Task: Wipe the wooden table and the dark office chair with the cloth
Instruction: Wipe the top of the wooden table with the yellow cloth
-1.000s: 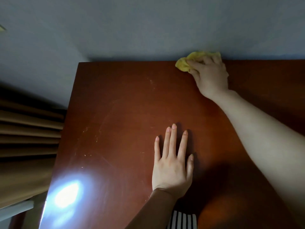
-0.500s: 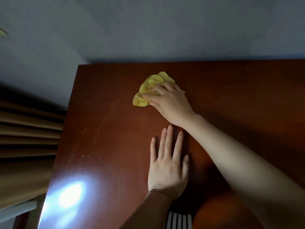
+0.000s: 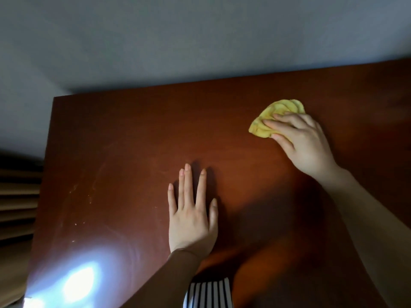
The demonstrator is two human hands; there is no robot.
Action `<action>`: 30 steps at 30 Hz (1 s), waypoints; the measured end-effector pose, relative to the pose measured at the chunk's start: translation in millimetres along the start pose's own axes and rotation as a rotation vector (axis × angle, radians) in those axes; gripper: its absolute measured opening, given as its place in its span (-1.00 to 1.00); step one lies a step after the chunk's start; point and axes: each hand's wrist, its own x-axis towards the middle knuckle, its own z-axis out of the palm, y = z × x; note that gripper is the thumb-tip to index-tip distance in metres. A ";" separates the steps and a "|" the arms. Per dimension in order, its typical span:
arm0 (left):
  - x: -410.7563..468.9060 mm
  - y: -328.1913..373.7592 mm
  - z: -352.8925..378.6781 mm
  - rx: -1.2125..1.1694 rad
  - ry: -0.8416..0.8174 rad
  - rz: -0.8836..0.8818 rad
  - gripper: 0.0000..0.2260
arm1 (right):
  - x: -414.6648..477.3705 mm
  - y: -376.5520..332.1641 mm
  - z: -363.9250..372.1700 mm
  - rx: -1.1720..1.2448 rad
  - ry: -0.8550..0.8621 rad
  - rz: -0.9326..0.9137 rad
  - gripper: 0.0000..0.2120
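The reddish-brown wooden table (image 3: 133, 152) fills most of the view. A crumpled yellow cloth (image 3: 282, 106) lies on it toward the far right. My right hand (image 3: 304, 143) holds the cloth down on the wood, fingers over the top and thumb at its near edge. My left hand (image 3: 191, 218) rests flat on the table near the middle, fingers straight and spread. No office chair is in view.
A grey wall (image 3: 178, 41) runs along the table's far edge. Brown pleated curtains (image 3: 17, 196) hang past the left edge. A bright light glare (image 3: 77, 283) sits on the near left of the tabletop. Striped fabric (image 3: 209, 292) shows at the near edge.
My right hand swept the cloth from the far edge toward the left middle, then back to the right. The view has tilted a little. My left hand stays flat.
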 end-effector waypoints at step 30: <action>-4.5 -6.9 -12.5 -0.414 0.016 0.041 -0.29 | 28.0 -76.9 43.7 0.041 -0.066 -0.033 -0.66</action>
